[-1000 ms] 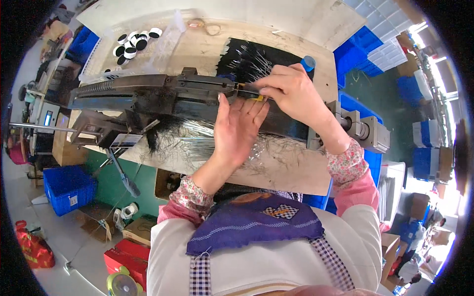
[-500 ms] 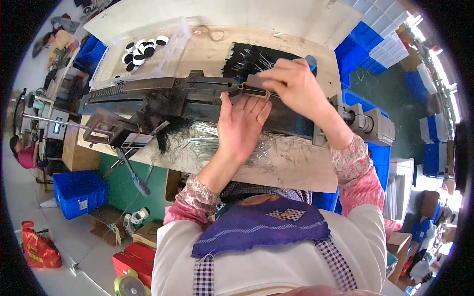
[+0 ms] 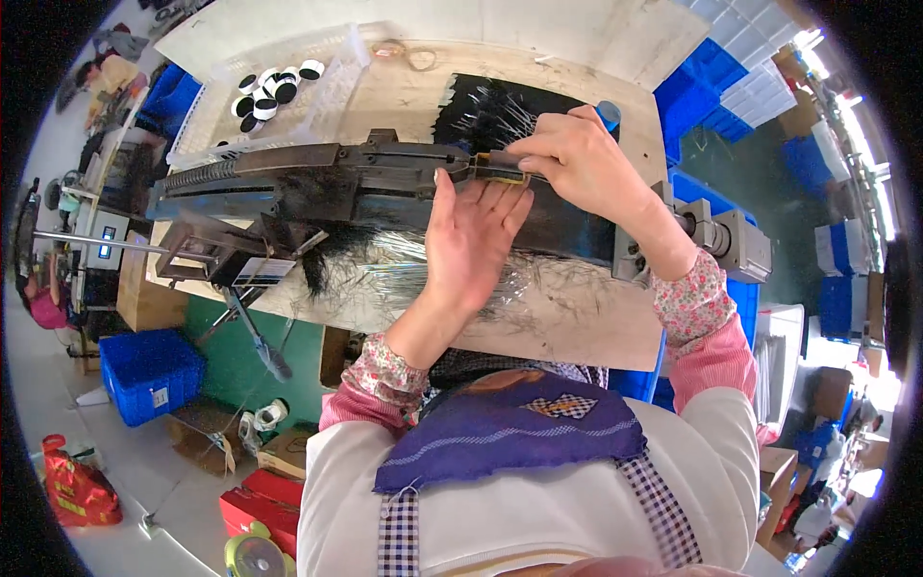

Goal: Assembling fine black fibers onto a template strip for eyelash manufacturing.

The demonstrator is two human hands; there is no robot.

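Wooden bench (image 3: 596, 337) carries black machine (image 3: 317, 183), spool tray (image 3: 317, 87), blue crates (image 3: 731, 87) behind.

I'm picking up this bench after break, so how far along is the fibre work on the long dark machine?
Done: clear strands lie on the bench. In hand: right hand pinches a small piece at the machine, left hand flat beside it. Left: a black fibre pile behind.

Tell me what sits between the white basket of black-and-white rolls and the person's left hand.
In the head view, the long dark machine bar runs between the white basket and the left hand, which rests against it.
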